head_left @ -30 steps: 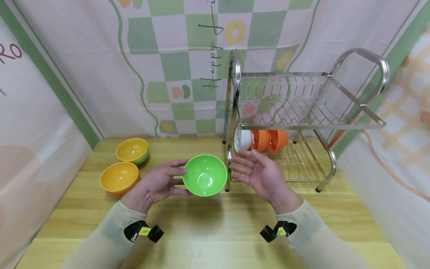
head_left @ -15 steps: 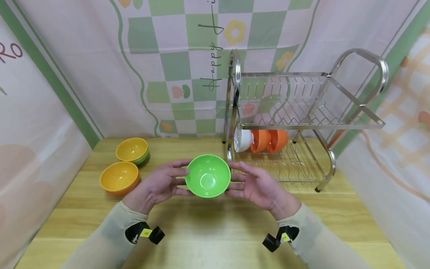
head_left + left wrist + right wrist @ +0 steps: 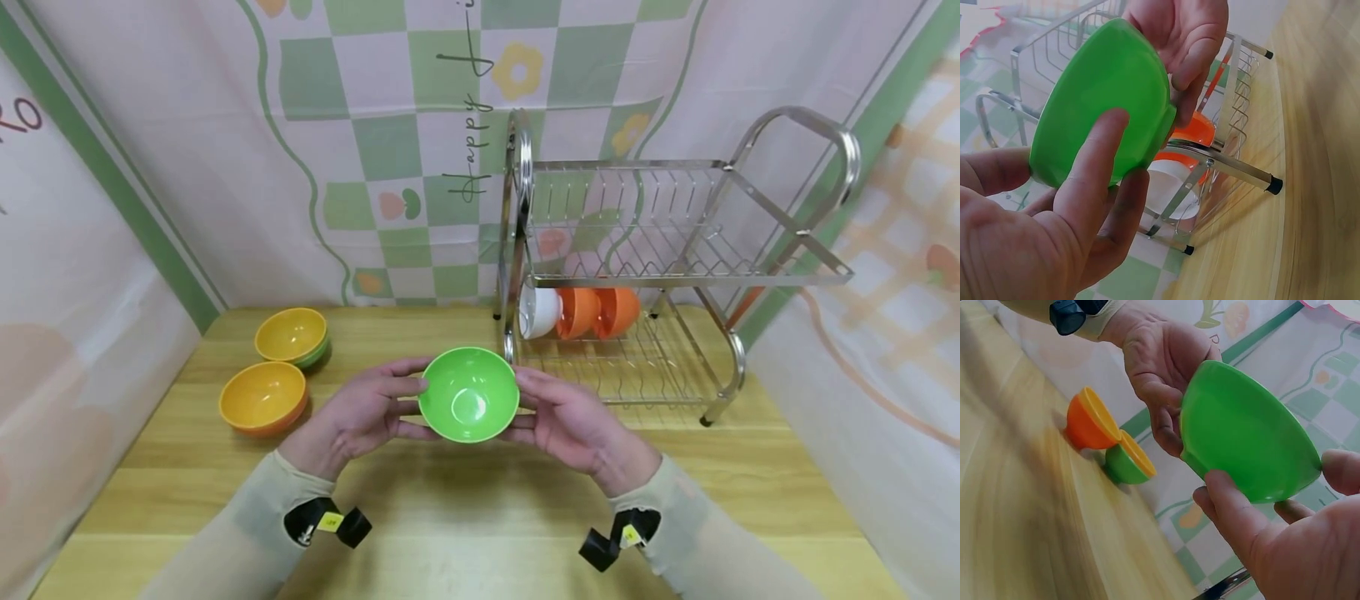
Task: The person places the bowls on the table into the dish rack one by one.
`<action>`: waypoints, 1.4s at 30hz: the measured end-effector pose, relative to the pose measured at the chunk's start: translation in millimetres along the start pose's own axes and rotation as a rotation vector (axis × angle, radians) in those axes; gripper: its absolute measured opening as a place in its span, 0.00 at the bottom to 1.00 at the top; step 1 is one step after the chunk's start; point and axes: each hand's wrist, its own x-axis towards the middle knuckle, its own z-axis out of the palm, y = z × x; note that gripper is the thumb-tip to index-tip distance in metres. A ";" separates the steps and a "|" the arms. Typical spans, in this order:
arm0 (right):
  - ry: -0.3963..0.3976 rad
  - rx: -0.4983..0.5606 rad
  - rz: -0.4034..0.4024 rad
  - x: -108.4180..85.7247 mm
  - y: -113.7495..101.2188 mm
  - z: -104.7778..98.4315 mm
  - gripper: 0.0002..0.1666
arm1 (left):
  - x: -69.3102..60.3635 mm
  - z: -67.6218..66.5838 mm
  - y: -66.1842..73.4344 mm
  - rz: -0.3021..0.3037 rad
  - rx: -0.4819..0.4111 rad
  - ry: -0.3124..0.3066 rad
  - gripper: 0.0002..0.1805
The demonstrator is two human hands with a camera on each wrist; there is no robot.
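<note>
While both hands hold it above the table (image 3: 465, 533), the green bowl (image 3: 468, 393) is toward the person from the left end of the dish rack (image 3: 690, 282). The left hand (image 3: 367, 412) pinches the side away from the rack, thumb at the rim, fingers spread under the wall; the right hand (image 3: 577, 427) grips the opposite side likewise, nearer the rack. Being round, the bowl has no long axis; its mouth tilts up toward the person. Farther off, two yellow-lined bowls (image 3: 262, 397) sit well left of the rack; a white bowl (image 3: 543, 313) and two orange bowls (image 3: 617, 312) line its lower tier's left end.
</note>
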 end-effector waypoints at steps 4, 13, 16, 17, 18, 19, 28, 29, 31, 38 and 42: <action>0.027 0.009 -0.002 1.3 1.2 1.9 0.32 | 0.1 0.6 0.6 0.002 -0.003 -0.001 0.29; 0.049 -0.007 -0.016 3.1 2.2 2.9 0.33 | 2.3 -1.4 -2.1 0.011 -0.002 -0.018 0.29; 0.046 -0.010 -0.019 3.1 3.2 1.6 0.32 | 3.0 -1.9 -3.1 0.007 -0.014 -0.028 0.29; 0.044 -0.011 -0.022 2.9 3.4 1.1 0.32 | 3.4 -2.1 -3.4 0.006 -0.018 -0.032 0.29; 0.043 -0.012 -0.025 2.9 3.7 0.5 0.32 | 3.7 -2.3 -3.7 0.004 -0.022 -0.036 0.29; 0.045 -0.013 -0.029 2.9 4.2 -0.4 0.32 | 3.9 -2.1 -3.9 0.004 -0.024 -0.040 0.29; 0.108 -0.060 -0.046 -1.3 4.3 -9.5 0.21 | 7.6 2.4 -8.4 0.002 -0.021 -0.089 0.29; 0.111 -0.064 -0.047 -2.0 3.5 -10.7 0.20 | 8.6 2.6 -9.0 0.005 -0.020 -0.099 0.29; 0.112 -0.069 -0.051 -3.5 1.7 -13.0 0.17 | 11.3 2.2 -10.3 0.018 -0.020 -0.124 0.29; 0.107 -0.044 -0.081 -10.0 -4.3 -23.8 0.13 | 28.8 -1.0 -12.7 0.089 -0.107 -0.128 0.31; 0.091 -0.028 -0.095 -14.4 -8.3 -32.0 0.13 | 39.1 0.1 -12.6 0.145 -0.140 -0.109 0.36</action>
